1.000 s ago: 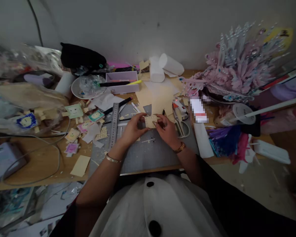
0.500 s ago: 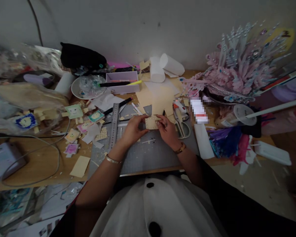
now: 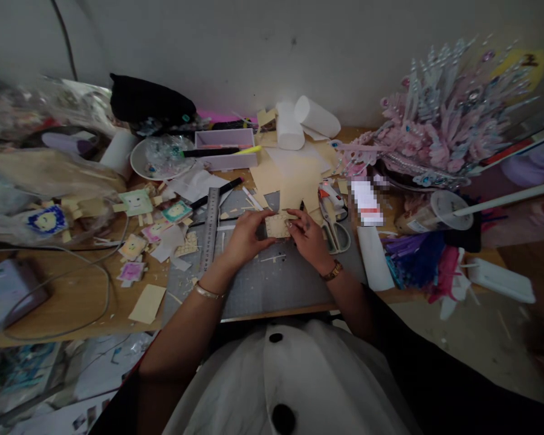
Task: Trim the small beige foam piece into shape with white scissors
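Between my two hands is a small cream-coloured card piece (image 3: 277, 226) with marks along its edges, held above the grey cutting mat (image 3: 254, 290). My left hand (image 3: 248, 235) is closed on its left side, thumb below and fingers above. On the right side, my right hand (image 3: 307, 237) pinches it with bent fingers. A metal ruler (image 3: 210, 229) lies on the mat left of my left hand. Scissors (image 3: 335, 229) with pale handles rest just right of my right hand. Thin white scraps (image 3: 272, 258) are scattered on the mat beneath.
Small painted card figures (image 3: 136, 202) and a blank card (image 3: 147, 304) lie at left. Behind are a lilac box (image 3: 226, 162) with pens, paper rolls (image 3: 290, 127) and cream sheets (image 3: 294, 181). A lidded cup (image 3: 435, 211) and a pink beaded headpiece (image 3: 426, 133) stand at right.
The card piece has shifted very slightly left in my hands. Both hands keep nearly the same hold, and the things on the table stay where they were.
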Demonstrator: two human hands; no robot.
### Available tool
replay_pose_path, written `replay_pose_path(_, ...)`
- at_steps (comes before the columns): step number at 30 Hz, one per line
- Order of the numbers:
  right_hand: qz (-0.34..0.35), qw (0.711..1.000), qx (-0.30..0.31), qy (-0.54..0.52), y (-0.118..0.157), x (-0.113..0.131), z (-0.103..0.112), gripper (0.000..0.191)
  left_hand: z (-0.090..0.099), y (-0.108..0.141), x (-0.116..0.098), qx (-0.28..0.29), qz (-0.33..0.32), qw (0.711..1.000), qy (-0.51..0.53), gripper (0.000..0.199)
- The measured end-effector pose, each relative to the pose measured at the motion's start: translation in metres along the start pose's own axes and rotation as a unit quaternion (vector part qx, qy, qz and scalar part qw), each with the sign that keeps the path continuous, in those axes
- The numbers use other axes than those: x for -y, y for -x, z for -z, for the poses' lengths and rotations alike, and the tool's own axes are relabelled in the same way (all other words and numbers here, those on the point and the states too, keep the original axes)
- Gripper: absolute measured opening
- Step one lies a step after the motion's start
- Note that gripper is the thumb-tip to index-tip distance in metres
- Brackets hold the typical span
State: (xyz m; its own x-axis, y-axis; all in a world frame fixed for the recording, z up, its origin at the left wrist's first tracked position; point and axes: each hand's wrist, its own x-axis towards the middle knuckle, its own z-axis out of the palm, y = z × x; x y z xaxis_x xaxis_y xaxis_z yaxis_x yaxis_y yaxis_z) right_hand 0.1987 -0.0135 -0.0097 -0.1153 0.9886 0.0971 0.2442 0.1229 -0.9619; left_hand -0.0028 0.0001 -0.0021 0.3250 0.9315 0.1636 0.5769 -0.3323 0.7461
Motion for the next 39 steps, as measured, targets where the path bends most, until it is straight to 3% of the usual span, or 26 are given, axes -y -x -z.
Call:
replay_pose_path(22, -0.027, 1.0, -0.015, 0.006, 0.0001, 0.0008, -0.0007, 0.033, -0.001, 0.0019, -0.0022, -0.05, -0.013, 0.999, -0.015, 0.054)
replay_pose_path(39, -0.008, 1.0, 0.002, 0.027, 0.0006, 0.0022, 0.0003, 0.033, -0.0003, 0.0016, -0.0036, -0.048, 0.003, 0.999, -0.005, 0.052)
